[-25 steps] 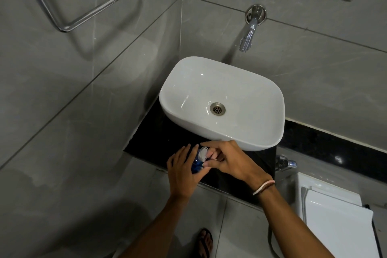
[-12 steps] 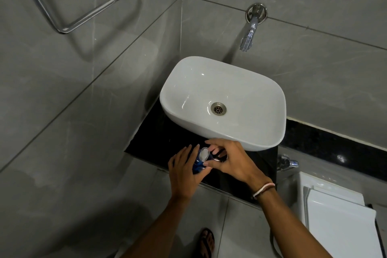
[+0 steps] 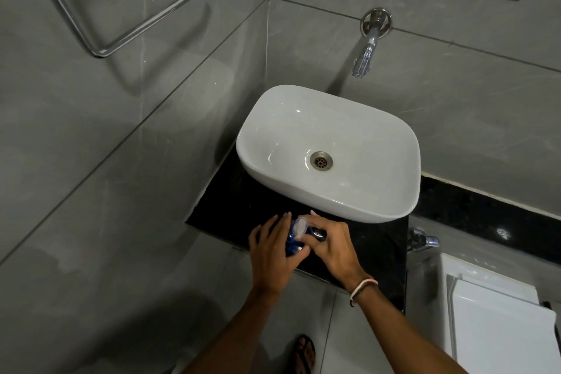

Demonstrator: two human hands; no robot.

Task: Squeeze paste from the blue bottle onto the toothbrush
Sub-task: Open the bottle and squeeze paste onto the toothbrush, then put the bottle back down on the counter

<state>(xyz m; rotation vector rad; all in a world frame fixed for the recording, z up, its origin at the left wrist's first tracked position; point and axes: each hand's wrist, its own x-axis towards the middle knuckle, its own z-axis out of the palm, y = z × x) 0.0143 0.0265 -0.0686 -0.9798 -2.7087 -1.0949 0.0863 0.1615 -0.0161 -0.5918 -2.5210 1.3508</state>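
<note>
A small blue bottle (image 3: 292, 242) with a white flip cap (image 3: 300, 226) sits low over the black counter (image 3: 376, 249), just in front of the white basin (image 3: 331, 191). My left hand (image 3: 271, 252) wraps around the bottle's body. My right hand (image 3: 332, 247) has its fingertips on the white cap. A small dark object (image 3: 318, 234) shows under the right fingers; I cannot tell whether it is the toothbrush.
A chrome tap (image 3: 365, 55) sticks out of the grey tiled wall above the basin. A chrome towel rail (image 3: 121, 39) hangs on the left wall. A white toilet cistern (image 3: 501, 319) and a small wall valve (image 3: 422, 240) are at the lower right.
Both hands stay at the bottle. The right fingers have shifted a little on the white cap. The bottle has not moved away from the counter edge.
</note>
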